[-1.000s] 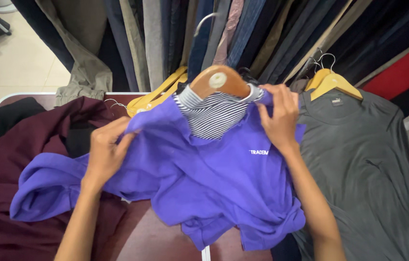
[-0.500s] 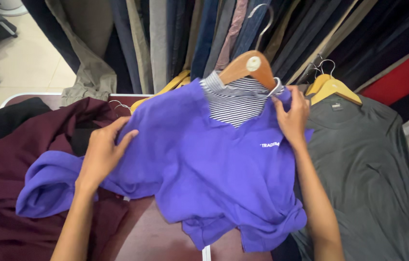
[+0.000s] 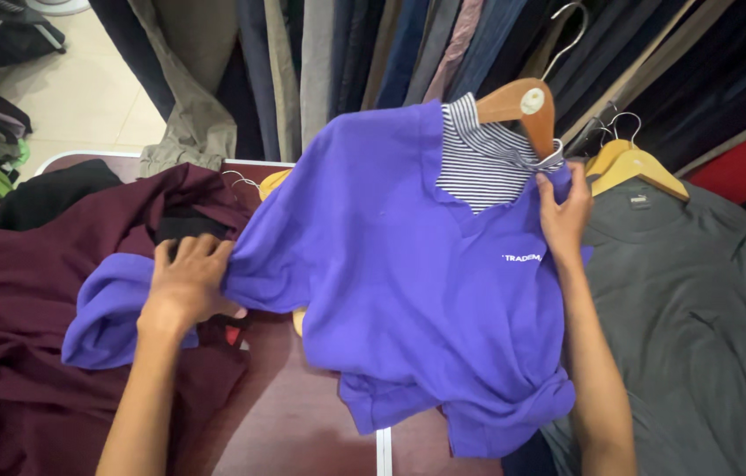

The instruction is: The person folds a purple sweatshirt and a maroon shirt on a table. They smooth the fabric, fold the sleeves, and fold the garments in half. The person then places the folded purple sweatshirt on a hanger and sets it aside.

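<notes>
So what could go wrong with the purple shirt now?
The purple shirt might slip off the wooden hanger, since only the right hand pinches it at the shoulder near the striped collar. The left hand grips the sleeve low over the maroon cloth, so a tug could stretch it. The hook could also snag on the grey shirt's hangers close beside it.

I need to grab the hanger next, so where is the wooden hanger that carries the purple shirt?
In the head view the wooden hanger is upper right of centre, poking out above the purple shirt, just above the right hand.
</notes>
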